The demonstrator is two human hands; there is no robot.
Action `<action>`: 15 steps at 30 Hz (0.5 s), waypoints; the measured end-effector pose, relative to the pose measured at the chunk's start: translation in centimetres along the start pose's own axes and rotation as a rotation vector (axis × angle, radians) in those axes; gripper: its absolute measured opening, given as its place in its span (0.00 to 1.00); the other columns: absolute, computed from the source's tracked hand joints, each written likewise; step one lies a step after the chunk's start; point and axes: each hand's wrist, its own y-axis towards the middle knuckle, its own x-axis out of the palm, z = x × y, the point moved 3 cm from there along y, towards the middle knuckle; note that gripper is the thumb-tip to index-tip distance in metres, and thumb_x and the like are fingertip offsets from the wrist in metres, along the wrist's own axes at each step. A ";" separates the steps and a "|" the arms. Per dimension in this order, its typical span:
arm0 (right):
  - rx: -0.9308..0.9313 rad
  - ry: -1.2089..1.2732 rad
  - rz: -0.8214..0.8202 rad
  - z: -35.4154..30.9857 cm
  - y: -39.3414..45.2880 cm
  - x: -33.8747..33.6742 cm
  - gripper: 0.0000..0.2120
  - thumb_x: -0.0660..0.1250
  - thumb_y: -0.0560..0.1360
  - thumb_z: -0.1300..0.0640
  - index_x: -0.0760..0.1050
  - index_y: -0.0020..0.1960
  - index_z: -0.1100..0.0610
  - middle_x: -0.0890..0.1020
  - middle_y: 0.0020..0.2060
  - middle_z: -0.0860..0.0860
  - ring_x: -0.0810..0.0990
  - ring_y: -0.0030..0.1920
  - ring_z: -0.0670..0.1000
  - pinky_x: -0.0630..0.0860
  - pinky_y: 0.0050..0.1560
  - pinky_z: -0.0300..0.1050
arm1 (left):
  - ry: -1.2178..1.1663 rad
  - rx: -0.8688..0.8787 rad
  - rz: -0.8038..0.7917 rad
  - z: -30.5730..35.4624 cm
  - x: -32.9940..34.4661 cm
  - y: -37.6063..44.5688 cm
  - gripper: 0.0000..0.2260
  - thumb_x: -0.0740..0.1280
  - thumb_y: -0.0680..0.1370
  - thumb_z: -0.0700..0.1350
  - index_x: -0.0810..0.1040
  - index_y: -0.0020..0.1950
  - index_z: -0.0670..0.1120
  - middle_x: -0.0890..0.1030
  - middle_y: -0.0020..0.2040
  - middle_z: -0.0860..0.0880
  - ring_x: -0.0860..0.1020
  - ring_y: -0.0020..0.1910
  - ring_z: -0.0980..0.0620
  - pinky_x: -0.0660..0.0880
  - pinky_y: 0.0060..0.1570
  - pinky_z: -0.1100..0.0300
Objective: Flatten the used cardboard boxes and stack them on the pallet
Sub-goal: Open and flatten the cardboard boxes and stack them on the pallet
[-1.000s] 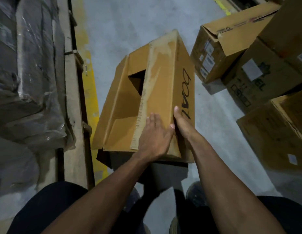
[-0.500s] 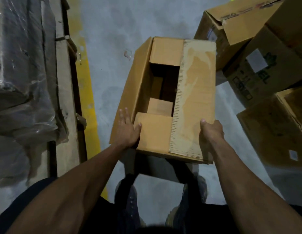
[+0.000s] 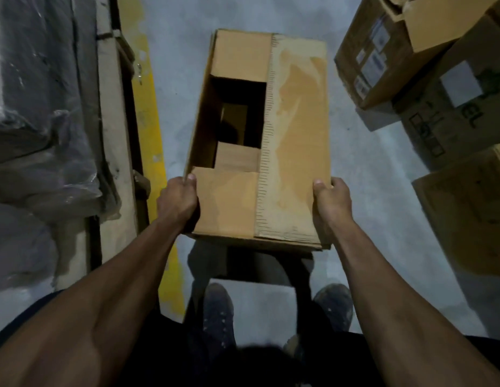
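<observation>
I hold a brown cardboard box off the floor in front of me, its top face turned up to the camera. One long flap covers its right half and short flaps sit at the near and far ends, leaving a dark gap into the inside. My left hand grips the near left edge, thumb on top. My right hand grips the near right edge the same way. The box keeps its full shape.
More cardboard boxes are piled at the right, some with white labels. At the left stands a plastic-wrapped load on a wooden pallet edge, beside a yellow floor line. My shoes stand on grey concrete floor.
The box has swung from tilted to square in front of me and risen closer. My hands went from its top and side to gripping the two near edges.
</observation>
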 end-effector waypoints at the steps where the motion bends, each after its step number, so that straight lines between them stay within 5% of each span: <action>1: -0.018 -0.023 -0.033 -0.4 0.0 1.0 0.23 0.59 0.83 0.47 0.67 0.73 0.58 0.77 0.65 0.58 0.76 0.63 0.62 0.72 0.66 0.58 | -0.019 -0.035 0.013 -0.6 -0.3 0.5 0.25 0.52 0.85 0.57 0.76 0.63 0.38 0.77 0.62 0.34 0.74 0.61 0.33 0.70 0.58 0.46; 5: -0.131 -0.289 -0.040 -1.2 -1.4 4.3 0.24 0.53 0.85 0.50 0.55 0.78 0.55 0.67 0.74 0.57 0.68 0.71 0.61 0.66 0.71 0.58 | -0.127 -0.153 -0.069 -2.9 0.3 1.5 0.31 0.45 0.85 0.61 0.74 0.67 0.39 0.75 0.66 0.36 0.74 0.63 0.35 0.69 0.61 0.46; 7: -0.477 -0.594 0.024 -2.9 -2.9 5.0 0.27 0.54 0.84 0.51 0.50 0.80 0.55 0.56 0.79 0.56 0.56 0.79 0.59 0.53 0.78 0.59 | -0.146 -0.177 -0.069 -3.3 0.6 1.6 0.33 0.45 0.84 0.62 0.75 0.66 0.39 0.76 0.64 0.36 0.75 0.61 0.36 0.71 0.61 0.44; 9: -0.921 -0.816 -0.115 -4.7 -4.1 6.7 0.28 0.55 0.84 0.47 0.55 0.80 0.55 0.55 0.80 0.56 0.50 0.80 0.57 0.45 0.79 0.56 | -0.155 -0.193 -0.049 -3.5 0.7 1.7 0.33 0.45 0.83 0.64 0.76 0.63 0.39 0.78 0.61 0.36 0.76 0.58 0.35 0.73 0.59 0.42; 12: -1.227 -1.090 -0.436 -6.4 -4.0 8.8 0.24 0.55 0.81 0.39 0.73 0.68 0.53 0.70 0.73 0.56 0.60 0.77 0.56 0.48 0.78 0.54 | -0.148 -0.201 -0.025 -3.4 1.0 1.6 0.32 0.45 0.84 0.63 0.76 0.63 0.40 0.78 0.60 0.37 0.76 0.57 0.36 0.73 0.59 0.43; 15: -1.409 -1.242 -0.477 -7.9 -3.2 9.2 0.23 0.54 0.80 0.37 0.80 0.54 0.51 0.78 0.56 0.53 0.72 0.64 0.54 0.56 0.77 0.55 | -0.138 -0.186 -0.013 -3.1 0.9 1.3 0.30 0.46 0.84 0.62 0.77 0.62 0.41 0.79 0.60 0.38 0.76 0.58 0.37 0.72 0.59 0.45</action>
